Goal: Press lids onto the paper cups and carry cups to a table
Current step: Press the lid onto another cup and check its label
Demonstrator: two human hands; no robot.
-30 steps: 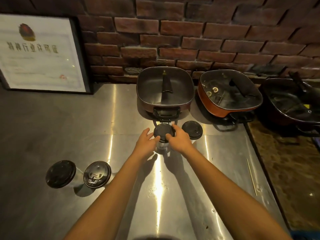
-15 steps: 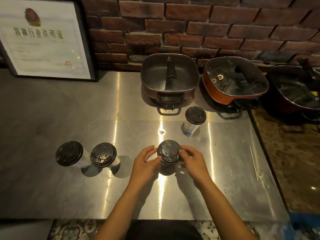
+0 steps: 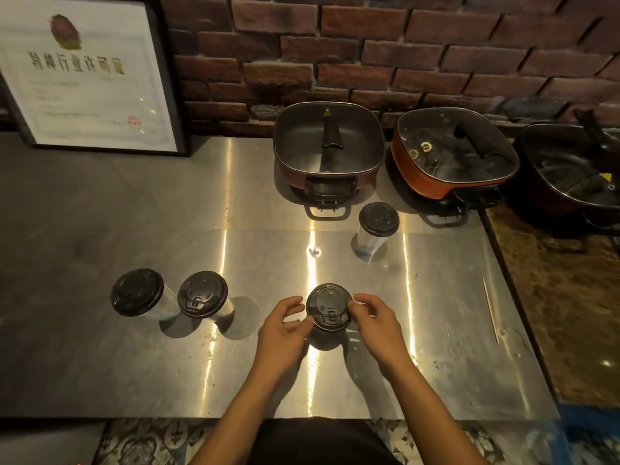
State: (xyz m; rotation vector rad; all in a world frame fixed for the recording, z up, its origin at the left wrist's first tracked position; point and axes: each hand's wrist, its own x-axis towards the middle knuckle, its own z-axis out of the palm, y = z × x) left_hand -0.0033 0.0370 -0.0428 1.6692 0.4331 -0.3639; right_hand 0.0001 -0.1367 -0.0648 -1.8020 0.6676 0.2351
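Observation:
A cup with a black lid [image 3: 329, 307] stands near the front of the steel counter [image 3: 100, 364]. My left hand [image 3: 285, 327] and my right hand [image 3: 377, 322] cup it from either side, fingertips on the lid's rim. Two more lidded cups stand side by side at the left, one [image 3: 137, 292] farther left and one [image 3: 202, 294] beside it. A fourth lidded cup [image 3: 378, 219], its clear body visible below the lid, stands at the back near the pots.
Three electric hot pots line the brick wall: a dark open pot [image 3: 328, 146], an orange pot with a glass lid [image 3: 453, 152], and a dark pot [image 3: 573, 169] at far right. A framed certificate [image 3: 84, 75] leans back left. A thin stick [image 3: 490, 308] lies at the right.
The cup came from the back, by the pots, to the front of the counter between both hands. In the last half second the hands stay on its lid.

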